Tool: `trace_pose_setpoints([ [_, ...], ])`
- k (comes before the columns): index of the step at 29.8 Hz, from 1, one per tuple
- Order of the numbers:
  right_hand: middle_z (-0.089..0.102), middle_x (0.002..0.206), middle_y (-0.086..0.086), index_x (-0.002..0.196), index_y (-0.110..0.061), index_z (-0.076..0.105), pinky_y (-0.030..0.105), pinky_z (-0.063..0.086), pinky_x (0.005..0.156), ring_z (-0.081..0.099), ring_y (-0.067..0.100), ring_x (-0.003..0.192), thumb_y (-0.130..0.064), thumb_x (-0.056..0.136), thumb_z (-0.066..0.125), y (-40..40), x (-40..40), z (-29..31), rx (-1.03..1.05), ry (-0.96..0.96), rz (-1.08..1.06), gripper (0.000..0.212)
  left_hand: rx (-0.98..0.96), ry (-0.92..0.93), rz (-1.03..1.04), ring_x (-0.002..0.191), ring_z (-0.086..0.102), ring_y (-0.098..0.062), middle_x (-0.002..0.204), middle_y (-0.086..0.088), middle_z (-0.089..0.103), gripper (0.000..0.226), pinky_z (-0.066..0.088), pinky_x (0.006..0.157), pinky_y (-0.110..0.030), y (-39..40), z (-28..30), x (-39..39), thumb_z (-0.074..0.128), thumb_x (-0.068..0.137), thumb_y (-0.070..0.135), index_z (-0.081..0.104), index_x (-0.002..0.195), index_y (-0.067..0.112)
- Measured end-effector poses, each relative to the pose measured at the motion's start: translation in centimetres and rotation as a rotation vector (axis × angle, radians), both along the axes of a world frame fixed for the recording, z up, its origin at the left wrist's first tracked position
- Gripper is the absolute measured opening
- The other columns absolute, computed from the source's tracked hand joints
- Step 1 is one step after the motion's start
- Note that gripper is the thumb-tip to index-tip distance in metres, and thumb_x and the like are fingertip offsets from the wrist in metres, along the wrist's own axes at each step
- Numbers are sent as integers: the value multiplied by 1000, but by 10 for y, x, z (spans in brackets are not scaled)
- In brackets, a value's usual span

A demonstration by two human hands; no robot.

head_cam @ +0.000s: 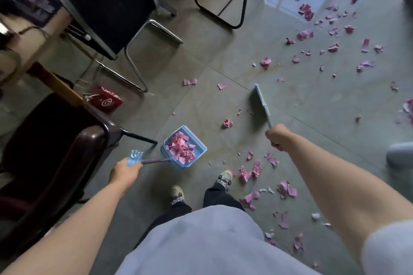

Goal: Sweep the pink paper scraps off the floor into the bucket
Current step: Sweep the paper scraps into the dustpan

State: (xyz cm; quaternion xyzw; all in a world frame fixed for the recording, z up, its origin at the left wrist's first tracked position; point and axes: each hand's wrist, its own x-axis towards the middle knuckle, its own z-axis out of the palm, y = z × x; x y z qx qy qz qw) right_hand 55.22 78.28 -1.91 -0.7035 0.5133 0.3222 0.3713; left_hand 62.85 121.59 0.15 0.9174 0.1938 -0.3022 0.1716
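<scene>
Closest to the camera is the person's grey shirt (201, 241), with two arms reaching out past it and two shoes (201, 187) on the floor (223, 100) below.

The left hand (124, 171) is curled tight around the handle of a blue dustpan (183, 146). The dustpan sits low in front of the left shoe and holds a good heap of pink paper scraps.

The right hand (277, 136) is wrapped in a fist around the thin handle of a blue broom (260, 101). The broom head is down near the floor, a little way from the dustpan.

So part of the job looks done, but a lot is left. Many pink scraps (306, 12) lie far off by the chair legs (232, 6). More scraps sit just beside the right shoe and along the right arm. A few small bits lie between the broom and the dustpan.

No bucket shows anywhere here, so the full dustpan probably needs emptying soon. A red bag (106, 100) sits by the table leg (53, 82) on the left.
</scene>
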Motion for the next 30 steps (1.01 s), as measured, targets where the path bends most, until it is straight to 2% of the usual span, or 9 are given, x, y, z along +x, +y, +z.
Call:
trace_pose_setpoints([
  [4,49,69,11,99,1,46,24,37,39,49,20,51,-5,90,39,35,-10,10,-21,76,248,13,59,35,-54,83,53,-32,104,-21,65,23,38,69,-34,11,-3,-7,56,90,25,65,102,9],
  [7,49,73,8,113,2,52,29,46,48,54,21,62,-5,90,44,60,-25,13,-27,128,367,25,68,67,-91,82,51,-32,108,-22,65,23,37,70,-33,19,-10,-7,55,91,24,65,105,7],
  [11,53,82,7,124,3,50,31,54,58,55,18,66,-7,93,40,99,-45,18,-30,183,411,34,20,100,-134,99,60,-38,113,-23,65,24,43,78,-35,32,-22,-10,55,91,21,65,107,7],
  [15,52,77,3,120,-1,51,24,45,41,52,14,57,-14,93,48,142,-67,17,-19,181,401,31,-38,146,-179,108,59,-39,119,-24,63,29,45,85,-34,36,-34,-16,55,92,20,64,114,4],
  [19,51,75,2,118,-3,50,23,40,40,50,13,55,-9,92,44,213,-85,19,-1,210,435,28,-74,167,-201,114,57,-38,126,-23,60,32,44,89,-34,56,-44,-15,53,93,19,61,121,3],
  [22,52,74,1,108,-8,50,21,37,34,54,15,51,-13,89,46,247,-99,24,14,229,535,20,-110,174,-190,116,56,-38,128,-22,59,34,44,92,-35,58,-49,-13,53,93,19,58,123,4],
  [24,53,73,1,106,-9,51,22,37,38,55,16,51,-13,88,42,267,-103,29,18,234,579,21,-140,194,-184,115,56,-38,128,-22,59,35,44,92,-36,62,-53,-10,54,93,20,57,123,4],
  [27,55,73,0,104,-10,56,24,37,51,55,18,62,-14,87,42,277,-107,35,11,220,607,22,-163,204,-188,114,56,-38,127,-22,59,35,44,92,-36,63,-56,-9,54,92,21,56,123,4],
  [30,62,81,3,100,-14,60,27,49,58,59,19,68,-20,91,41,271,-112,44,-29,191,577,22,-176,202,-185,115,56,-38,127,-22,59,35,44,93,-36,65,-58,-6,54,92,20,55,123,4],
])
